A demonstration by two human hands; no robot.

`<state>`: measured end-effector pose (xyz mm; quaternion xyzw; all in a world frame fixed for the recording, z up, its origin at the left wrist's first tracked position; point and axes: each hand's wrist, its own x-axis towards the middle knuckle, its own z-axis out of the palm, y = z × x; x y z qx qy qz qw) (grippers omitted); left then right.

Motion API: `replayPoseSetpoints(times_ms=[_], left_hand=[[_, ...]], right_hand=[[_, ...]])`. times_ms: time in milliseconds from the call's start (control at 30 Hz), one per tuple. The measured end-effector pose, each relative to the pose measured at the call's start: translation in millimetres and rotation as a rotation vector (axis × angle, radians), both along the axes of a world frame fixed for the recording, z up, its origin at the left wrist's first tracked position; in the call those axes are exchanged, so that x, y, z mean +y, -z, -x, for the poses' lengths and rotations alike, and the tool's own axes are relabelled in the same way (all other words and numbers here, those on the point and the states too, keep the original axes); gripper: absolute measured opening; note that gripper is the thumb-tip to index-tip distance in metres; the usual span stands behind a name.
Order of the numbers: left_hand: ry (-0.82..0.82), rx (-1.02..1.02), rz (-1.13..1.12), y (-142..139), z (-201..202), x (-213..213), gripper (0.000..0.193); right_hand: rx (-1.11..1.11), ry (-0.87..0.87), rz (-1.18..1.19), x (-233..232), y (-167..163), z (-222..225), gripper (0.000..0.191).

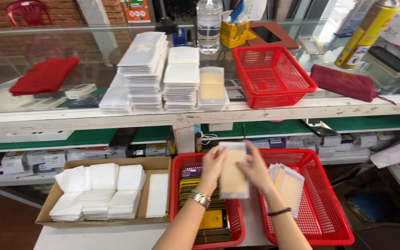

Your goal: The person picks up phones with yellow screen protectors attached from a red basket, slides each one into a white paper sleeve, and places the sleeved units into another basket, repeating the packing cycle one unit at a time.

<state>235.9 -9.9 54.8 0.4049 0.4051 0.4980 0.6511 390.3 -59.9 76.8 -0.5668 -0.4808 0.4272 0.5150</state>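
Your left hand (pixel 213 167), a watch (pixel 200 198) at its wrist, and your right hand (pixel 255 170), a dark band at its wrist, together hold one flat packet (pixel 233 172) upright between them. It is white-edged with a pale tan face. Left fingers (pixel 218 155) clasp its left edge, right fingers (pixel 248 155) its right edge, so both hands are closed on it. The packet hangs above the gap between two red baskets on the low white table.

Under your left arm, the left basket (pixel 176 185) holds rows of dark, yellow-marked flat packs standing on edge. Under your right arm, the right basket (pixel 329 203) holds a small fanned stack of packets (pixel 289 185) like the one in your hands, leaning just beside your right wrist; the rest of its floor is bare mesh.

Left of the baskets, touching the left one, a cardboard box (pixel 156 163) is filled with white sleeves (pixel 99 192) lying in overlapping piles.

Higher up, on the glass counter (pixel 24 55), stand tall stacks of white sleeves (pixel 144 69) and a shorter stack of tan-faced packets (pixel 212 90). Just right of them sits a third red basket (pixel 274 76); you cannot tell what lies in it. A red cloth (pixel 45 75) lies well to the left, a dark red pouch (pixel 343 82) to the right, and a water bottle (pixel 208 23) stands behind the stacks.
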Motion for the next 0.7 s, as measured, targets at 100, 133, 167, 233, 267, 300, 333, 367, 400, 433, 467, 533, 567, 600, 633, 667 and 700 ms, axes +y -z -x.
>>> replayPoseSetpoints(times_ms=[100, 133, 167, 233, 267, 300, 333, 367, 400, 433, 467, 533, 567, 600, 633, 667, 700], left_hand=[[0.103, 0.136, 0.023, -0.8, -57.4, -11.2, 0.066], [0.158, 0.187, 0.069, -0.9, -74.7, -18.3, 0.072], [0.206, 0.228, 0.045, -0.7, -90.9, -25.9, 0.076], [0.304, 0.309, -0.002, 1.4, -119.0, -41.8, 0.084], [0.351, 0.371, 0.0, 3.3, -130.5, -48.7, 0.087], [0.397, 0.432, 0.0, 5.1, -141.2, -54.1, 0.09], [0.442, 0.494, -0.001, 8.0, -150.4, -59.5, 0.093], [0.452, 0.559, 0.016, 11.2, -158.0, -63.8, 0.096], [0.462, 0.627, 0.034, 14.8, -163.0, -66.4, 0.099], [0.471, 0.696, 0.049, 16.2, -168.1, -69.4, 0.102], [0.459, 0.736, 0.108, 18.0, -171.6, -73.1, 0.103], [0.432, 0.816, 0.224, 24.6, -174.2, -78.0, 0.105], [0.432, 0.806, 0.243, 27.6, -175.1, -80.3, 0.105], [0.429, 0.8, 0.266, 29.0, -174.1, -83.9, 0.105], [0.422, 0.795, 0.291, 29.6, -173.8, -85.4, 0.106], [0.404, 0.785, 0.32, 29.5, -174.4, -86.2, 0.105], [0.385, 0.774, 0.351, 29.2, -174.9, -88.5, 0.105]], right_hand=[[-0.086, 0.474, 0.032, -13.4, 27.0, -62.7, 0.066], [-0.097, 0.566, 0.034, -20.4, 35.3, -83.4, 0.062], [-0.108, 0.657, 0.035, -28.0, 43.7, -100.5, 0.058], [-0.272, 0.774, 0.219, -40.4, 57.7, -125.4, 0.053], [-0.292, 0.712, 0.239, -46.0, 62.9, -133.4, 0.054], [-0.312, 0.65, 0.257, -46.8, 66.7, -137.4, 0.055], [-0.331, 0.587, 0.275, -48.3, 66.8, -137.9, 0.056], [-0.465, 0.579, 0.345, -50.8, 66.9, -140.2, 0.059], [-0.597, 0.567, 0.416, -52.5, 68.1, -141.3, 0.065], [-0.728, 0.555, 0.486, -54.3, 68.8, -141.6, 0.071], [-0.717, 0.522, 0.518, -56.8, 69.8, -141.1, 0.073], [-0.698, 0.457, 0.58, -62.5, 68.4, -136.7, 0.081], [-0.679, 0.494, 0.586, -64.9, 67.9, -133.7, 0.084], [-0.657, 0.525, 0.591, -67.1, 67.9, -129.6, 0.087], [-0.635, 0.553, 0.596, -68.2, 68.0, -125.6, 0.091], [-0.675, 0.545, 0.612, -67.9, 68.6, -121.7, 0.092], [-0.716, 0.535, 0.63, -66.8, 69.4, -118.0, 0.093]])
